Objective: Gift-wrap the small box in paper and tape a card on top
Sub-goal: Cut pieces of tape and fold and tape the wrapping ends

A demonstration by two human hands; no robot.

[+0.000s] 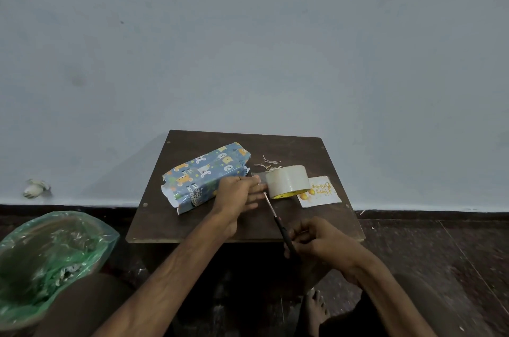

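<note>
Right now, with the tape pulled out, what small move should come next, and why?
Probably close the scissors across the pulled strip. The left hand pinches its free end just off the tape roll, and the right hand holds the blade tips at that strip. The card lies on the table, apart from the wrapped box, so a cut piece seems needed.

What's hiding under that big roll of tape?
The clear tape roll with a yellow core sits on the dark brown wooden table. The white greeting card with yellow lettering pokes out beside it; the roll hides the card's left corner.
</note>
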